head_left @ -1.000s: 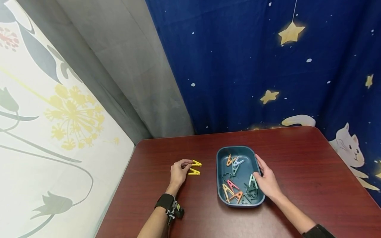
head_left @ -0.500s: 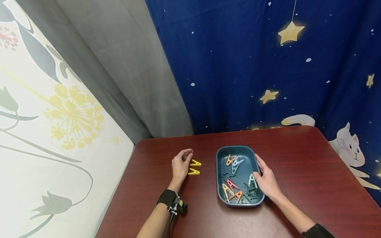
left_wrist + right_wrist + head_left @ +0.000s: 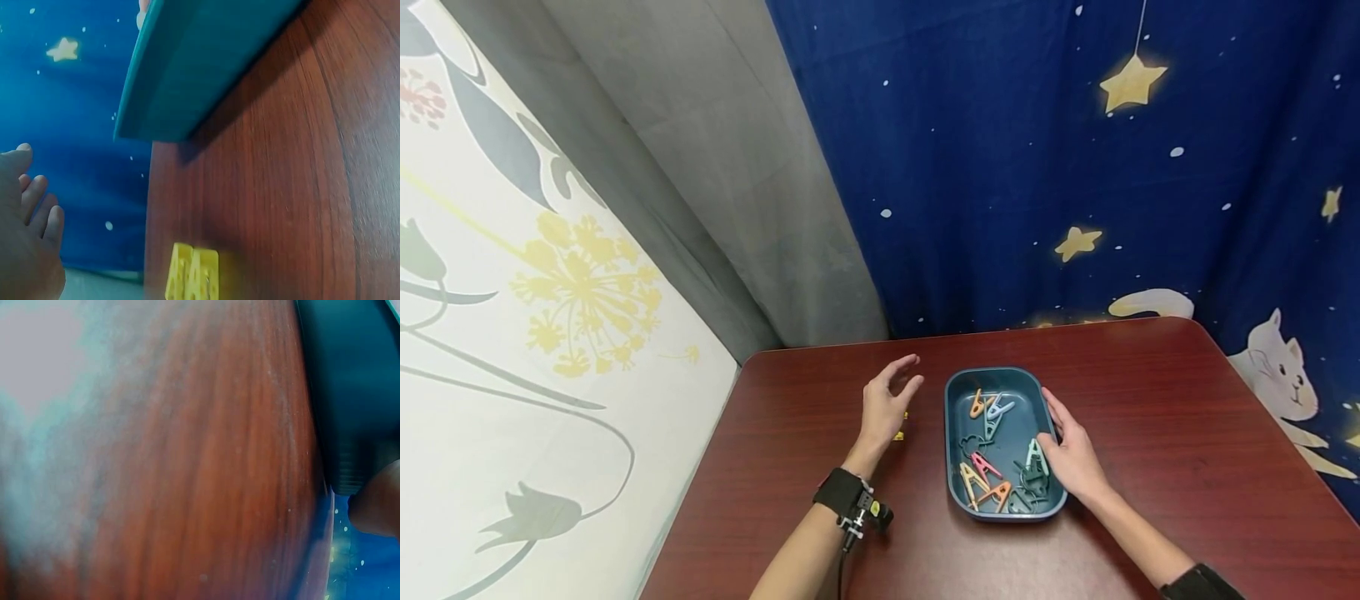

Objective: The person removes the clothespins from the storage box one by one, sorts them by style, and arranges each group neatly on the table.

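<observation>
A dark teal tray (image 3: pixel 958 389) sits on a red-brown wooden table (image 3: pixel 1150 400) and holds several coloured clothes pegs (image 3: pixel 985 475). My right hand (image 3: pixel 1071 454) rests on the tray's right rim with its fingers over the edge. My left hand (image 3: pixel 887 400) is raised above the table just left of the tray, fingers loosely spread and holding nothing. It covers most of two yellow pegs (image 3: pixel 900 433) lying on the table. The left wrist view shows the yellow pegs (image 3: pixel 194 273) side by side below the tray's wall (image 3: pixel 200 69).
A blue star-patterned curtain (image 3: pixel 1075 167) hangs behind the table, and a grey and floral curtain (image 3: pixel 550 250) runs along the left. The table's rounded far right corner (image 3: pixel 1206 329) lies near the curtain.
My left hand let go of the yellow peg, lifted off the table and moved right toward the tray, now covering the two pegs. My right hand stayed on the tray rim.
</observation>
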`<state>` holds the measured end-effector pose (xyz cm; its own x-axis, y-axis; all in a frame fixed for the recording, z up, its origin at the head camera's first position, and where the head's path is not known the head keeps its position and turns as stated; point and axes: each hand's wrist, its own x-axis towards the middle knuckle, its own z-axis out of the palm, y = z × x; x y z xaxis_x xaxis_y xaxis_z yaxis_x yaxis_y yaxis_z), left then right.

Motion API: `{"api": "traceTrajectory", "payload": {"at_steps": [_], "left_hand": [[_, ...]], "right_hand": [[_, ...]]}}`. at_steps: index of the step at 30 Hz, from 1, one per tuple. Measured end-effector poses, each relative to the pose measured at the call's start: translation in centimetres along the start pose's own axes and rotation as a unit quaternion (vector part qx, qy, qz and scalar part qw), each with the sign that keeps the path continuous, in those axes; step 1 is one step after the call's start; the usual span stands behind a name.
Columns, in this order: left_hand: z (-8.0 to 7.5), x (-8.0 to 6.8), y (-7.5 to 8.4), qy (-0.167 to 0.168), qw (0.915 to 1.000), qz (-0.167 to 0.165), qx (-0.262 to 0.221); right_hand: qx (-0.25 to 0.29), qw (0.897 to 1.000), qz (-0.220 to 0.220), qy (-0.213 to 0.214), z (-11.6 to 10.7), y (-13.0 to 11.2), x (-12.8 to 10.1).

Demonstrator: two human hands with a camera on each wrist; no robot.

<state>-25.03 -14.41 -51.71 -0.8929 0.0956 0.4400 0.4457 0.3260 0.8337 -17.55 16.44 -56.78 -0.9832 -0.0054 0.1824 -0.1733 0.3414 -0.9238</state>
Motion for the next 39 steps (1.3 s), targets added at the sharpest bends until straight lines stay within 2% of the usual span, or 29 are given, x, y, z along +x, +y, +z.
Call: {"api": "traceTrajectory", "payload": {"at_steps": [4,9,13,19,24,29,34,39], "left_hand": [[0.6,0.0,0.8,-0.018,0.9998,0.006,-0.003],[1.3,0.0,1.4,-0.042,0.9985,0.024,0.025],[1.7,-0.2,1.8,-0.073,0.9962,0.027,0.038],[2.3,-0.5,2.3,-0.134,0.9906,0.028,0.007],[2.9,-0.7,2.6,-0.179,0.9834,0.027,-0.010],[3.5,-0.9,2.8,-0.229,0.9727,0.021,-0.028],[4.0,-1.2,3.0,-0.274,0.9612,0.025,-0.013],[4.4,-1.4,2.9,-0.310,0.9495,0.045,-0.007]], "right_hand": [[0.002,1.000,-0.003,0.002,0.0,0.1,0.0],[0.005,1.000,-0.009,0.004,0.1,0.2,0.0],[0.006,1.000,-0.010,0.003,0.0,0.3,0.1],[0.006,1.000,-0.003,-0.001,-0.1,0.2,0.1],[0.006,1.000,-0.004,0.000,-0.1,0.2,0.1],[0.006,1.000,-0.004,-0.001,-0.1,0.2,0.1],[0.006,1.000,0.001,-0.002,-0.1,0.1,0.1],[0.007,1.000,0.003,-0.002,-0.1,0.2,0.1]]}}
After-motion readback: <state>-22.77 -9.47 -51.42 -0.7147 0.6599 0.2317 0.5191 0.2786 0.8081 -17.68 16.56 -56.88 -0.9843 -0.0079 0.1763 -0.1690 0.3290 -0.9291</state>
